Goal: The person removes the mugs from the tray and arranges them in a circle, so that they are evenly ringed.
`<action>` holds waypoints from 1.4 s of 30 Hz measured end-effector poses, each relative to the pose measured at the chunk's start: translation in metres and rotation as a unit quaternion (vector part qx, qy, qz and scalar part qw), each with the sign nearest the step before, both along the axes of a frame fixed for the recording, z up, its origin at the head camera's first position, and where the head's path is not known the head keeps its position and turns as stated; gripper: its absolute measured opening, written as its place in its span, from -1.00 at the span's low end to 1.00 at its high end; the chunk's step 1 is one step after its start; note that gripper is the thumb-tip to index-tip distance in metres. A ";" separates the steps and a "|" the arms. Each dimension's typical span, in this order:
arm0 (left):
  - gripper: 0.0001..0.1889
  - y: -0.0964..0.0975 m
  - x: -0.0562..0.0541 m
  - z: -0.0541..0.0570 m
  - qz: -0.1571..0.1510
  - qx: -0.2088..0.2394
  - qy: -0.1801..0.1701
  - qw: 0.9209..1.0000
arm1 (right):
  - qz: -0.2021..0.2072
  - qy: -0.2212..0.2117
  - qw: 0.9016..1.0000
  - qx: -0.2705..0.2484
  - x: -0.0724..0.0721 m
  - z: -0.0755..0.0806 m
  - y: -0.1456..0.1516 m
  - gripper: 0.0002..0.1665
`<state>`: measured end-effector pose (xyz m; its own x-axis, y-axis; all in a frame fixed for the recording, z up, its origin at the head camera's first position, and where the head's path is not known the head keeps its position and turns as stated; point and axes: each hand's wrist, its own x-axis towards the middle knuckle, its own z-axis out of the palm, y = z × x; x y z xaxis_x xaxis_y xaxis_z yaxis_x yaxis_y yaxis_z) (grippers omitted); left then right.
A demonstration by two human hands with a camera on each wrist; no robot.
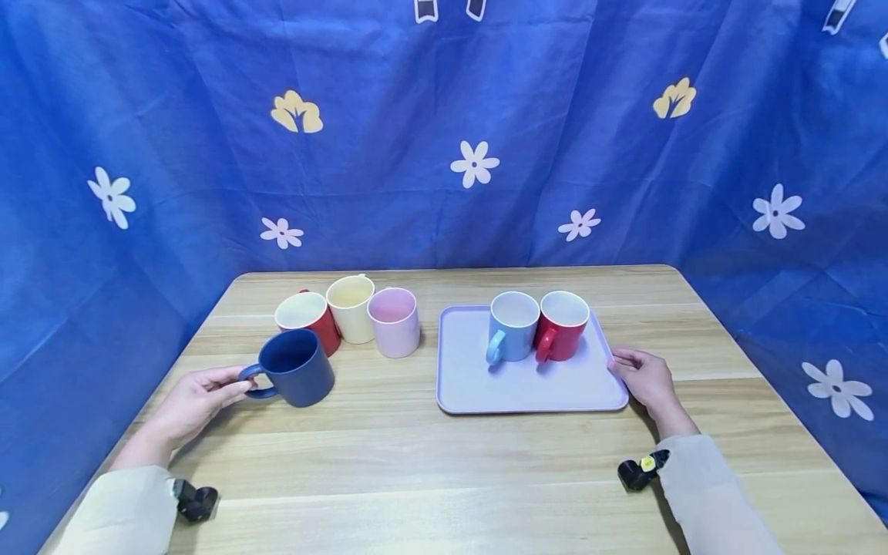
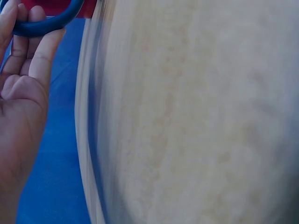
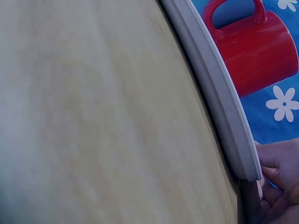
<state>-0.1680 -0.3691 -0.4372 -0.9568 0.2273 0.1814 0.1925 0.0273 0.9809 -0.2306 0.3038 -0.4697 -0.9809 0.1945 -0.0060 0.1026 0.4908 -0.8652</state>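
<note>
My left hand (image 1: 201, 399) pinches the handle of a dark blue mug (image 1: 305, 378); whether its base touches the table I cannot tell. In the left wrist view only the mug's handle (image 2: 44, 28) shows clearly, held between thumb and fingers. On the right, my right hand (image 1: 647, 379) grips the right edge of a pale lilac tray (image 1: 461, 385), as the right wrist view also shows. A light blue mug (image 1: 515, 331) and a red mug (image 1: 565, 331) stand upright side by side on this tray, handles facing the front.
Behind the dark blue mug, another red mug (image 1: 329, 335) stands partly hidden. Beside it are a cream mug (image 1: 354, 320) and a pink mug (image 1: 395, 331). The wooden table (image 1: 388, 478) ends at a blue flowered cloth (image 1: 388, 193) behind and at both sides.
</note>
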 end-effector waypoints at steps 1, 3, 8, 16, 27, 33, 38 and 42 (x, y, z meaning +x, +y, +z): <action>-0.73 0.000 0.000 0.000 -0.002 0.003 0.001 1.000 | 0.000 0.000 1.000 0.000 0.000 0.000 0.000 -0.54; -0.73 0.001 0.001 0.001 -0.003 0.002 0.004 1.000 | 0.001 0.002 1.000 0.003 0.000 0.000 0.000 -0.54; -0.78 0.002 0.001 0.003 0.019 -0.034 0.010 0.999 | -0.001 0.002 1.000 0.007 0.001 0.002 -0.001 -0.54; -0.49 0.004 0.000 0.005 0.013 -0.046 0.030 0.998 | 0.000 -0.006 1.000 0.011 0.000 0.003 -0.001 -0.52; -0.31 0.005 -0.001 0.022 -0.037 0.041 0.065 0.996 | 0.002 -0.001 1.000 0.013 0.001 0.002 -0.002 -0.54; -0.32 0.010 -0.004 0.040 0.013 -0.006 0.070 0.997 | 0.000 -0.005 1.000 0.012 0.001 0.002 -0.002 -0.54; -0.28 0.022 -0.008 0.059 0.079 -0.119 0.058 0.988 | 0.000 -0.008 1.000 0.012 0.002 0.002 -0.002 -0.54; -0.27 0.033 -0.012 0.073 0.111 -0.133 0.054 0.983 | 0.000 -0.008 1.000 0.012 0.002 0.003 -0.002 -0.54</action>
